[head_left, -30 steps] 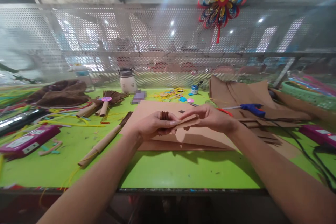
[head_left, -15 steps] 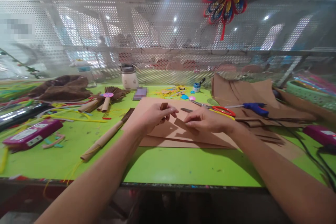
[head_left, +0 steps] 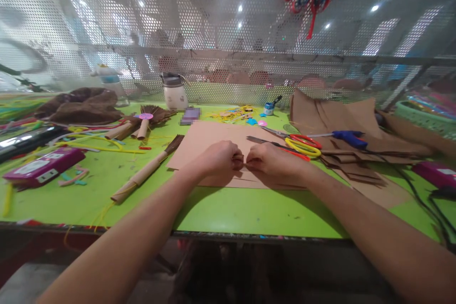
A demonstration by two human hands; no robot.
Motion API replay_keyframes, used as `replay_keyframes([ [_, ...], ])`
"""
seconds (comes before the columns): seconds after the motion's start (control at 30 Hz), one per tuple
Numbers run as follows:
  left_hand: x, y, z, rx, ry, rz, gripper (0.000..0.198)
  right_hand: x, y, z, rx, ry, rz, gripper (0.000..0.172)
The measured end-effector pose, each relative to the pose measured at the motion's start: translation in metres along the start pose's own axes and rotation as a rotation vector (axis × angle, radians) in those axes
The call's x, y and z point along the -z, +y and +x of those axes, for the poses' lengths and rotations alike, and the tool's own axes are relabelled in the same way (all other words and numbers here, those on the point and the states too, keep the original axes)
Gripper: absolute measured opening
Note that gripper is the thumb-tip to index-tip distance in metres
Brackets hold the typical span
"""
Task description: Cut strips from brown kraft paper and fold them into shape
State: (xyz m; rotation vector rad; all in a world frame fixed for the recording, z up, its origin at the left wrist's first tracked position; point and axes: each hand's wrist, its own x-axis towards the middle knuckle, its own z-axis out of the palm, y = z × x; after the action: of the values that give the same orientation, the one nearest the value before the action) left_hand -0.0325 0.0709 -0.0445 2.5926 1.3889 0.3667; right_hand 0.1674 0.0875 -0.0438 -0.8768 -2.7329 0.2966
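Note:
My left hand (head_left: 223,157) is closed, its fingers curled round a small folded piece of brown paper (head_left: 238,156). Close against it, my right hand (head_left: 269,159) pinches at the paper's edge, and the fingertips nearly meet. What lies inside the fingers is mostly hidden. Both hands are over a flat sheet of light brown paper (head_left: 194,140) on the green table. Just beyond my right hand lie scissors with red and yellow handles (head_left: 302,145), their blades pointing left. A rolled brown paper tube with a fringed end (head_left: 142,178) rests left of the sheet.
A blue glue gun (head_left: 351,139) lies on stacked brown paper (head_left: 331,109) at the right, with its cord trailing. Fringed paper rolls (head_left: 143,129), a purple box (head_left: 44,167) and yellow strips are at the left. A white jar (head_left: 174,92) stands behind, before a perforated screen.
My hands have come together and lowered toward the sheet. The paper strip that showed below my right hand is now mostly hidden between the fingers. The view has tilted down slightly.

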Motion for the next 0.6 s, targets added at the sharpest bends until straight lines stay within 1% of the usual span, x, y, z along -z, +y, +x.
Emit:
replay_keyframes([
  [0.1,-0.002,0.0,0.001,-0.079,0.01,0.077,0.014,0.0,0.001,0.002,0.073,0.008,-0.059,0.024],
  [0.2,-0.003,0.001,0.002,-0.12,0.03,0.128,0.016,-0.001,0.004,0.002,0.102,-0.008,-0.092,0.023],
  [0.37,-0.004,0.005,0.004,-0.122,0.021,0.187,0.015,-0.001,0.006,0.002,0.047,-0.017,-0.082,0.02],
  [0.47,-0.007,0.007,0.006,-0.114,0.034,0.195,0.012,0.0,0.004,0.002,0.07,-0.023,-0.083,0.02],
  [0.6,-0.009,0.01,0.006,-0.113,0.041,0.174,0.013,0.0,0.003,0.002,0.082,-0.018,-0.081,0.023],
])
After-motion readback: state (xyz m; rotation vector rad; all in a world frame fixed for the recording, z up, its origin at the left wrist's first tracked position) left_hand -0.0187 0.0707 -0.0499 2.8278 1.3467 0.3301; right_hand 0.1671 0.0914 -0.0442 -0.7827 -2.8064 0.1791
